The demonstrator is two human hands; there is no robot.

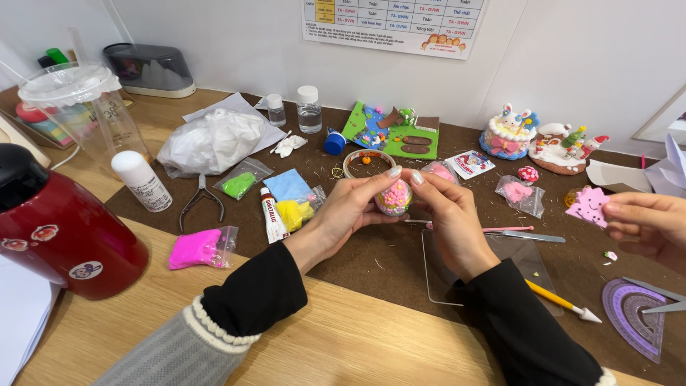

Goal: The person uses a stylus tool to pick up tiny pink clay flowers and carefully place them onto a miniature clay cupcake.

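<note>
Brown felt covers the mat [400,264] on the wooden table [343,343], and both hands meet above its middle. The left hand [350,211] cups a small round clay ball [394,198] from the left and below, fingers curled around it. The right hand [446,214] closes on the same ball from the right, its fingertips [416,177] pressing the top. So the ball sits between the two palms, lifted off the mat. A glue tube [271,214] lies just left of the left wrist.
</note>
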